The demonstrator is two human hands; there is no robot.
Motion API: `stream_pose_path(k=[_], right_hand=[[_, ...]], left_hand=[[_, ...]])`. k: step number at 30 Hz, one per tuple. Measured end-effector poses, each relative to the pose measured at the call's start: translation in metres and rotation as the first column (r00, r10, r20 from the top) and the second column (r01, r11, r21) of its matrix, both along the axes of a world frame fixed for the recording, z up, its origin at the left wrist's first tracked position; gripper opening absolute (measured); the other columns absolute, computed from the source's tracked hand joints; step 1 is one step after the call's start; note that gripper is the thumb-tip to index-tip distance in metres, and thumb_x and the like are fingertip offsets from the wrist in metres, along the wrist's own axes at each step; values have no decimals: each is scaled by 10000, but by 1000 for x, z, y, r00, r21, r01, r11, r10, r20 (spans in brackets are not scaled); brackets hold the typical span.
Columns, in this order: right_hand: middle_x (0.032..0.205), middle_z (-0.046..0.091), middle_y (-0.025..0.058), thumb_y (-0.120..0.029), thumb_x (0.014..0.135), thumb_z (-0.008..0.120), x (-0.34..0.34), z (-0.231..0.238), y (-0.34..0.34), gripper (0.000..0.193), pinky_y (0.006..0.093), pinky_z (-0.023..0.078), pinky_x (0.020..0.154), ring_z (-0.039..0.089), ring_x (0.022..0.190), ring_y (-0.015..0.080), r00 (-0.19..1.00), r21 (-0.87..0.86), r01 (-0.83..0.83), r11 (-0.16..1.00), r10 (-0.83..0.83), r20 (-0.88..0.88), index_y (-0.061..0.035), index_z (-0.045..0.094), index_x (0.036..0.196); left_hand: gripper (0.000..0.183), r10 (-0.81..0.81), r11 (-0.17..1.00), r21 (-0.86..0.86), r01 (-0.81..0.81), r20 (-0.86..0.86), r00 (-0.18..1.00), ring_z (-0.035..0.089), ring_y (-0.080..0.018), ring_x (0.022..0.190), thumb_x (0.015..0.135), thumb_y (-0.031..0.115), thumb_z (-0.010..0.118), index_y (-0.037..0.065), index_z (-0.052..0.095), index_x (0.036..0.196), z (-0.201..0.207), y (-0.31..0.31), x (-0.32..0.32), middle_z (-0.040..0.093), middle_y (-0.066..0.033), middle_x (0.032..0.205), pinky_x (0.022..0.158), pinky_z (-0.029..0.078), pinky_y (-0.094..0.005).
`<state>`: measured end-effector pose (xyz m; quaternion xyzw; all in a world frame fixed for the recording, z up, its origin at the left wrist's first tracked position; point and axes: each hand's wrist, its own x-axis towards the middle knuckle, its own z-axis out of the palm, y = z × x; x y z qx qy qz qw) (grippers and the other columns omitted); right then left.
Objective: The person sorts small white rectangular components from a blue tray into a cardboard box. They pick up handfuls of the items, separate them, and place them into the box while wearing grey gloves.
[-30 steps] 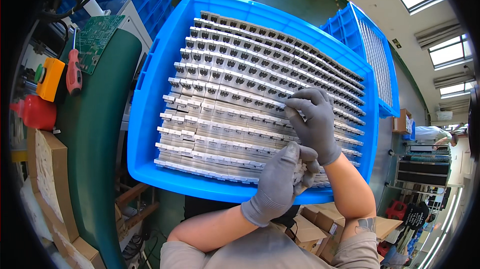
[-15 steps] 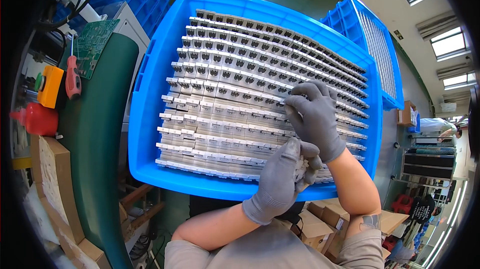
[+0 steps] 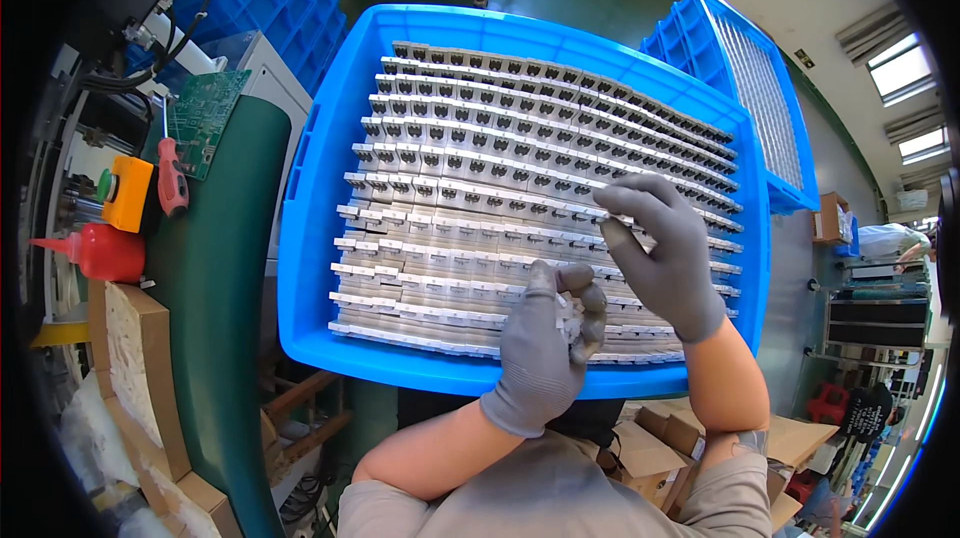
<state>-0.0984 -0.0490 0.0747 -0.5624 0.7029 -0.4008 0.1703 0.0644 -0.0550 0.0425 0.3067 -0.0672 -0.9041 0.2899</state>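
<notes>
Rows of white and grey rectangular modules [image 3: 470,148] fill a large blue crate [image 3: 545,36]; those in the far rows have black inserts in their faces. My left hand [image 3: 545,353], in a grey glove, is cupped over the near rows, its fingers curled round a handful of small whitish, translucent pieces [image 3: 570,318]. Over the middle rows, my gloved right hand [image 3: 665,248] has thumb and forefinger brought together in a pinch beside a module row. Whatever sits between those fingertips is too small to make out.
To the left, a screwdriver [image 3: 172,178], a green circuit board [image 3: 207,123], a red bottle [image 3: 108,253] and an orange box [image 3: 128,195] lie by a green roll-edged surface [image 3: 215,338]. Another filled blue crate [image 3: 690,33] stands behind right. Cardboard boxes [image 3: 650,458] are near my right elbow.
My left hand has drawn away from the right and turned, showing more of the small pieces. My right hand has shifted slightly right in the picture. The view has tilted a little.
</notes>
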Motion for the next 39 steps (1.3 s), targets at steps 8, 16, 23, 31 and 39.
stream_pose_path(k=[8,16,23,31,39], right_hand=[[1121,654,81,-167,798,740,31,24,28,242,463,475,915,616,1027,311,855,106,-298,949,315,-412,-87,740,1027],[1082,680,73,-93,787,762,16,12,56,219,432,511,841,650,960,307,957,-54,-212,976,197,-211,-99,687,993],[1014,696,98,-39,790,769,9,11,64,234,426,537,779,669,902,317,965,-151,-203,968,171,-197,-99,665,991],[986,676,87,-33,836,728,9,26,35,147,424,502,818,642,931,323,952,-143,-154,978,108,-287,-85,624,926],[1035,662,91,-147,874,728,-5,-38,-29,74,468,463,935,617,1040,318,917,-24,-127,992,108,-384,-92,698,913]], left_hand=[[459,-73,995,-72,76,43,996,564,-77,727,1135,406,302,43,580,1170,0,-1,-4,623,-40,914,574,453,-230],[422,-174,975,-136,176,28,984,503,-55,647,1135,378,309,50,575,1133,3,5,-11,569,1,820,532,406,-221],[352,-234,953,-191,234,21,972,460,-48,626,1130,363,368,80,575,1093,2,6,-13,531,20,781,516,358,-216],[364,-143,988,-29,154,241,960,461,-85,585,1118,394,415,70,553,1029,15,-15,-2,519,-14,778,472,366,-218],[367,11,993,-116,12,194,981,415,-100,600,1114,427,409,103,510,972,10,-36,25,432,5,773,442,312,-213]])
